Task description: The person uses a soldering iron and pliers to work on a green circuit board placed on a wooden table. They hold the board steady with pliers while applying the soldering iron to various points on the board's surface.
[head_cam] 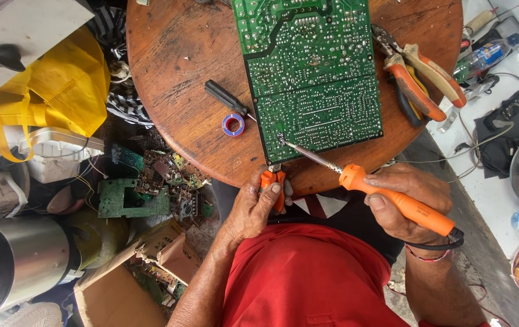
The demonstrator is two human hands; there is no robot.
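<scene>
Right hand (406, 203): clamped on orange soldering iron (392, 197); shaft runs up-left, tip touching green circuit board (314, 72). Left hand (253, 209): closed on small orange pliers (273, 181), just below tip, nearer.

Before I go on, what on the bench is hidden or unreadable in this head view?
- Circuit board: far end cut off by the top edge.
- Small orange pliers: handles covered by the left hand; what the jaws grip is too small to tell.
- Soldering iron: tip meets the board, but the joint is too small to read; the right hand covers part of the handle.
- Large pliers: jaws partly behind the board edge.
</scene>
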